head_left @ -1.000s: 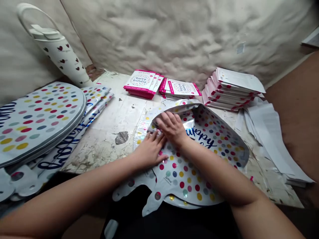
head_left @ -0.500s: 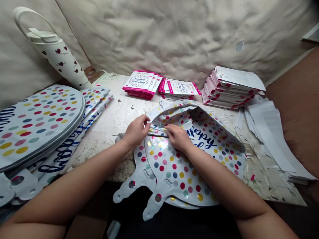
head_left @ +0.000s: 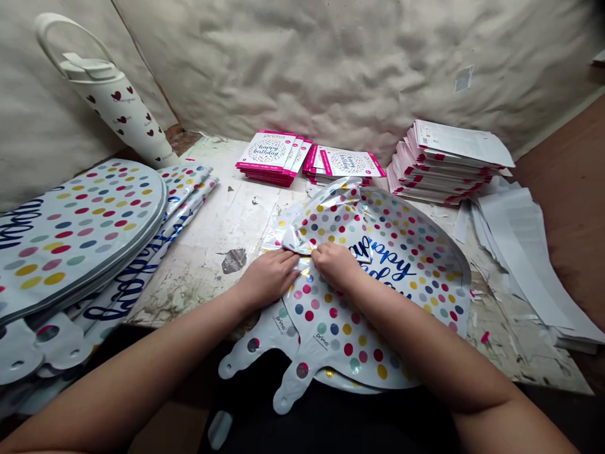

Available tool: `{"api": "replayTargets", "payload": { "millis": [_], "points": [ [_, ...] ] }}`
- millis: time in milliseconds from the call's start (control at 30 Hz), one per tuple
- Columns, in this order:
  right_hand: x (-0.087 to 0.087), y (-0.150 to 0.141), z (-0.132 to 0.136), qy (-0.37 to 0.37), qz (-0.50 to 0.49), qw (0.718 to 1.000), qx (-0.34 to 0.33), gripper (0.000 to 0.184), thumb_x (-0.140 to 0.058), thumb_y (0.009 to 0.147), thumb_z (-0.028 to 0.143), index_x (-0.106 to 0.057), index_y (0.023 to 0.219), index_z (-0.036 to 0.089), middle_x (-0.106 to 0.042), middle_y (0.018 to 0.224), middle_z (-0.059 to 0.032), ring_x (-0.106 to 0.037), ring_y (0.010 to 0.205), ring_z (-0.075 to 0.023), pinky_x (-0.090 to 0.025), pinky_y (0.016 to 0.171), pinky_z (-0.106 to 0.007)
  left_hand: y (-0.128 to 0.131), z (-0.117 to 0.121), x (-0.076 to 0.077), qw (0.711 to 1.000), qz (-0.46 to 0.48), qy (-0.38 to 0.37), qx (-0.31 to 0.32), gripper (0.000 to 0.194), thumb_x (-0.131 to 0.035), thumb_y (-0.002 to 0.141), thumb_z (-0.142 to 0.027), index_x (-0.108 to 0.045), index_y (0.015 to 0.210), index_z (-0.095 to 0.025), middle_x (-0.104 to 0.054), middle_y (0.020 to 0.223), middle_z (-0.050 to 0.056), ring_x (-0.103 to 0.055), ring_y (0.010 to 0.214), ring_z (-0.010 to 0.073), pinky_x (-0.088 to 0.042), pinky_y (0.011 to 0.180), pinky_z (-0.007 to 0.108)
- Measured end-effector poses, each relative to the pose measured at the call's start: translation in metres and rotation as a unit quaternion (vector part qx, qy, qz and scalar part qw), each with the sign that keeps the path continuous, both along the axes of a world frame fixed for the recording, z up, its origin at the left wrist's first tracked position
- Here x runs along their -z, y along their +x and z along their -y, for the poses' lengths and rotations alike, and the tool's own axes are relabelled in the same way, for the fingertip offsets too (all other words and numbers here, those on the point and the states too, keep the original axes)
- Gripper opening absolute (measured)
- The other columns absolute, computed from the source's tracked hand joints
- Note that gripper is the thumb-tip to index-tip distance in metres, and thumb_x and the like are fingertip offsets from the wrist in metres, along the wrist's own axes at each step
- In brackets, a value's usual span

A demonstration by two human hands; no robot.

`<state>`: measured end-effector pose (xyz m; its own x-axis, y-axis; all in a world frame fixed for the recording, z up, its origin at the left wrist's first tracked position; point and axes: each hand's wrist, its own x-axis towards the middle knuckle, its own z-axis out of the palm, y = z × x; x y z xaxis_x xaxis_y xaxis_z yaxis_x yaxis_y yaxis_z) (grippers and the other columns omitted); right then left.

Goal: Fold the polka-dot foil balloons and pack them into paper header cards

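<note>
Head cam: hands on balloon edge

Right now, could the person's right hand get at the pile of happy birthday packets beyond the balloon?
Probably yes. The right hand rests on the dotted foil balloon, and the happy birthday packets lie just past its far edge. Nothing stands between them, though the hand would have to lift and stretch across the foil.

On the worn white table lie low piles of "happy birthday" packets with pink edges; a taller stack of packets sits to the right, beside loose white paper strips; at left are flat dotted foil balloons (several, piled) and a tilted white holder with red hearts, before a crumpled cream wall covering
</note>
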<state>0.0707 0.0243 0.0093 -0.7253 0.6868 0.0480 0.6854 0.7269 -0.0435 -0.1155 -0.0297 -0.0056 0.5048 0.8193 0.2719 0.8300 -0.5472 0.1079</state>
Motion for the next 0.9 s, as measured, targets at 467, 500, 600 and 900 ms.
{"api": "replayTargets", "payload": {
  "millis": [467, 500, 600, 900],
  "points": [
    [-0.002, -0.005, -0.014, 0.032, -0.036, 0.994, 0.103, 0.019, -0.046, 0.082, 0.014, -0.065, 0.085, 0.015, -0.068, 0.081, -0.0096, -0.06, 0.074, -0.0196, -0.041, 0.065, -0.027, 0.012, -0.025, -0.026, 0.997, 0.007, 0.06, 0.048, 0.027, -0.044, 0.09, -0.031, -0.064, 0.098, -0.016, -0.063, 0.107, 0.012, -0.055, 0.098, 0.0245, -0.042, 0.091, 0.041],
    [-0.011, 0.005, -0.02, 0.037, -0.039, 0.992, 0.116, 0.021, -0.045, 0.082, 0.013, -0.065, 0.087, 0.015, -0.068, 0.082, -0.0095, -0.06, 0.073, -0.019, -0.041, 0.065, -0.027, 0.016, -0.02, -0.02, 0.998, 0.006, 0.023, 0.065, 0.031, -0.045, 0.089, -0.035, -0.063, 0.105, -0.016, -0.061, 0.113, 0.013, -0.054, 0.105, 0.0262, -0.041, 0.094, 0.042],
    [-0.063, 0.057, -0.037, 0.118, -0.077, 0.968, 0.207, 0.027, -0.039, 0.087, 0.016, -0.064, 0.094, 0.011, -0.068, 0.086, -0.0131, -0.059, 0.072, -0.019, -0.039, 0.062, -0.028, 0.021, -0.011, -0.002, 0.996, -0.015, -0.071, 0.045, 0.049, -0.045, 0.088, -0.044, -0.049, 0.129, -0.016, -0.043, 0.138, 0.015, -0.035, 0.129, 0.0329, -0.033, 0.103, 0.049],
    [-0.142, 0.161, 0.023, 0.189, -0.245, 0.95, 0.036, 0.017, -0.058, 0.084, 0.028, -0.071, 0.095, 0.026, -0.072, 0.082, -0.0008, -0.066, 0.073, -0.0138, -0.05, 0.063, -0.025, 0.009, -0.019, -0.018, 0.977, 0.12, -0.176, -0.004, 0.042, -0.042, 0.089, -0.044, -0.057, 0.12, -0.02, -0.056, 0.127, 0.01, -0.049, 0.119, 0.0269, -0.04, 0.1, 0.042]
  ]
}}
